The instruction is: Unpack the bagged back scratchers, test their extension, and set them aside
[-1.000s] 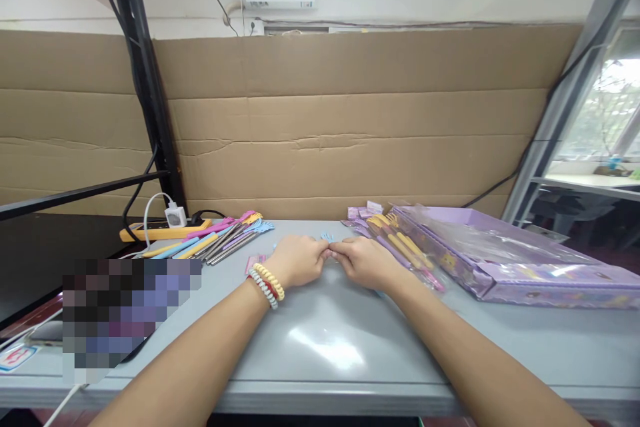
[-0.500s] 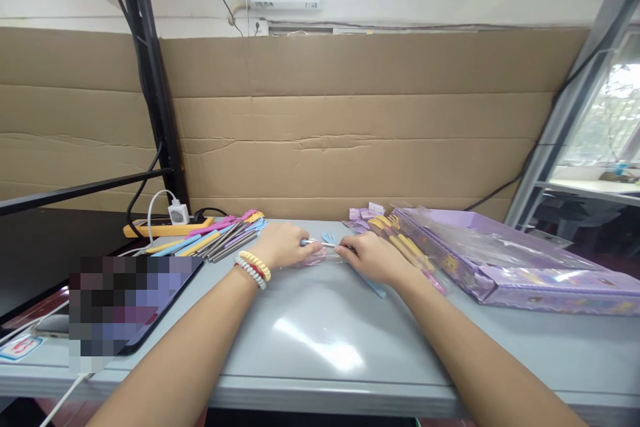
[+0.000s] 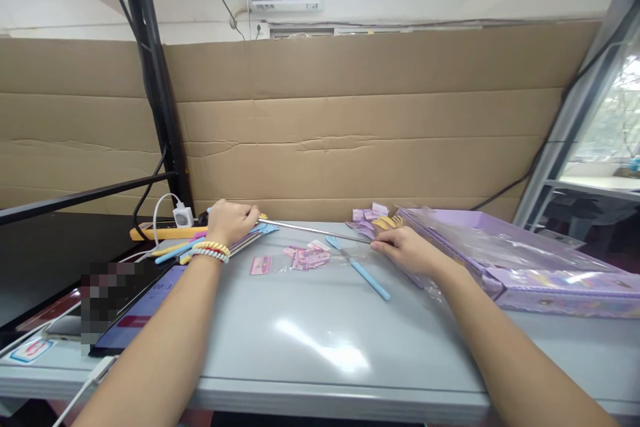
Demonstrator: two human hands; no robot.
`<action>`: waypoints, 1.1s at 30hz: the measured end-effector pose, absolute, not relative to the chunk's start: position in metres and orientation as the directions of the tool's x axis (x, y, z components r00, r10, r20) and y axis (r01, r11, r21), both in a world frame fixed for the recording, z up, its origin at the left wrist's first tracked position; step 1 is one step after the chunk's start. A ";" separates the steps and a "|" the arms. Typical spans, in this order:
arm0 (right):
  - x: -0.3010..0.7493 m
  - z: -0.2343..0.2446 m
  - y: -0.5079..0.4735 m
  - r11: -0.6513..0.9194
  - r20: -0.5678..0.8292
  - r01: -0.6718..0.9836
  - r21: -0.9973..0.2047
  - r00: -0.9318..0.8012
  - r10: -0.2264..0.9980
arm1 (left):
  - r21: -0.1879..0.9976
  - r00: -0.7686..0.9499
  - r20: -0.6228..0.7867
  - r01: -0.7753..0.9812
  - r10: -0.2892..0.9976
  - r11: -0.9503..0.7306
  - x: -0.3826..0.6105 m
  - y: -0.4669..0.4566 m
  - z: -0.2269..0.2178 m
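Observation:
My left hand [image 3: 230,220] is closed round the handle end of a thin metal telescopic rod [image 3: 310,230], over the pile of coloured scratchers [image 3: 200,246] at the back left. My right hand [image 3: 407,250] pinches the rod's other end near the packed scratchers. The rod stretches between both hands above the grey table [image 3: 325,340]. Under it lie a blue scratcher [image 3: 363,270] and small pink label cards [image 3: 307,257].
A purple box [image 3: 525,267] covered with clear plastic lies at the right. Packed yellow and purple scratchers [image 3: 383,222] lie beside it. A tablet [image 3: 135,310] and a yellow power strip [image 3: 160,232] with a white charger sit at the left. Cardboard lines the back wall.
My hands have moved apart, the left one going left to the pile. The metal rod has drawn out long between them. The blue scratcher and pink cards now lie uncovered.

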State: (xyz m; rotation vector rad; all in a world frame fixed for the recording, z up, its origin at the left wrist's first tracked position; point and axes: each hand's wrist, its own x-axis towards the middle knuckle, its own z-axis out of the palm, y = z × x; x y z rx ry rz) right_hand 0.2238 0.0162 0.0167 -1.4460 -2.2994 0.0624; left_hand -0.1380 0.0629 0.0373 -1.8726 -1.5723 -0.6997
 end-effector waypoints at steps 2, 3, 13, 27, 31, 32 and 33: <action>0.230 0.018 0.016 0.425 0.307 0.856 -0.294 -0.337 0.890 | -0.092 0.130 0.788 0.991 0.601 -0.094 -0.147 0.066 0.037; 0.233 0.019 0.016 0.403 0.295 0.862 -0.309 -0.316 0.902 | -0.083 0.109 0.815 0.994 0.569 -0.071 -0.151 0.067 0.037; 0.257 0.023 0.019 0.175 0.487 0.932 -0.318 0.002 0.873 | 0.069 -0.086 0.926 0.996 0.367 0.059 -0.170 0.075 0.036; 0.244 0.017 0.031 0.454 0.378 -0.109 -0.885 0.402 0.834 | 0.225 -0.257 0.903 0.965 0.343 0.132 -0.177 0.079 0.033; 0.251 0.020 0.032 0.502 0.404 -0.117 -0.857 0.454 0.795 | 0.169 -0.202 0.906 0.978 0.372 0.119 -0.173 0.078 0.034; 0.252 0.020 0.032 0.513 0.405 -0.112 -0.851 0.483 0.777 | 0.156 -0.188 0.904 0.981 0.383 0.113 -0.171 0.078 0.034; 0.254 0.021 0.033 0.523 0.407 -0.100 -0.846 0.512 0.756 | 0.145 -0.177 0.901 0.983 0.396 0.110 -0.169 0.077 0.034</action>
